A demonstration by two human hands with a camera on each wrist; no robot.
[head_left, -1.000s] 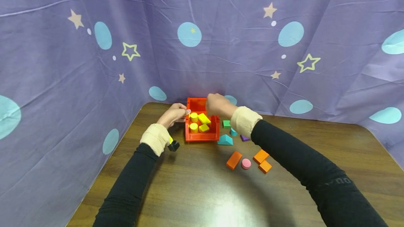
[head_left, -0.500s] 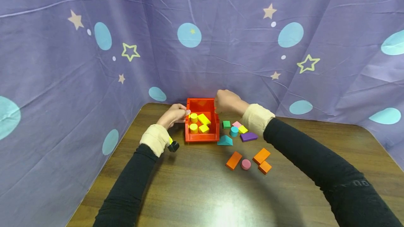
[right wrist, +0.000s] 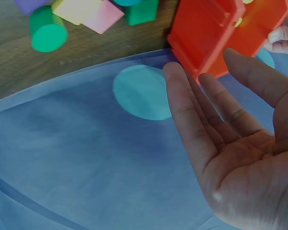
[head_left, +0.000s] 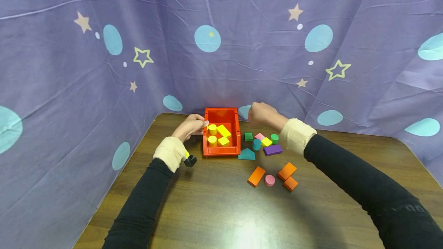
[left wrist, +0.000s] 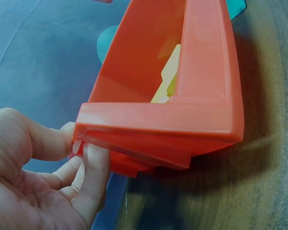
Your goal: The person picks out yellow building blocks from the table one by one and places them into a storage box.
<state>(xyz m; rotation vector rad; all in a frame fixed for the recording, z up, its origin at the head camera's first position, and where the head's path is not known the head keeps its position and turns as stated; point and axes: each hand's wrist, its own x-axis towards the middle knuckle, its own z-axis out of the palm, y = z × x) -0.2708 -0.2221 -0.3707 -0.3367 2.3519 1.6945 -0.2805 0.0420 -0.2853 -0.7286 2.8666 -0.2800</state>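
A red plastic bin (head_left: 221, 150) with several yellow blocks (head_left: 223, 130) inside stands toward the back of the table. My left hand (head_left: 191, 126) pinches its left rim, thumb above and fingers beneath the edge, as the left wrist view shows of the bin (left wrist: 158, 117). To the right of the bin, my right hand (head_left: 263, 115) hovers apart from it. In the right wrist view that hand (right wrist: 240, 148) is empty, its fingers loosely extended. Below it lie a green cylinder (head_left: 274, 138), a yellow block (head_left: 266, 142) and a purple block (head_left: 273, 150).
Near the bin's right side sit a green block (head_left: 248, 136), a blue cylinder (head_left: 257, 144), a pink block (head_left: 259, 136) and a teal triangle (head_left: 247, 154). Closer to the front are orange blocks (head_left: 256, 176) and a pink disc (head_left: 269, 180). A purple curtain (head_left: 221, 76) borders the table's back and left.
My right hand has moved right, from over the bin's right side to beyond it, uncovering the loose blocks. My left hand stays on the rim, and the bin has not visibly moved.
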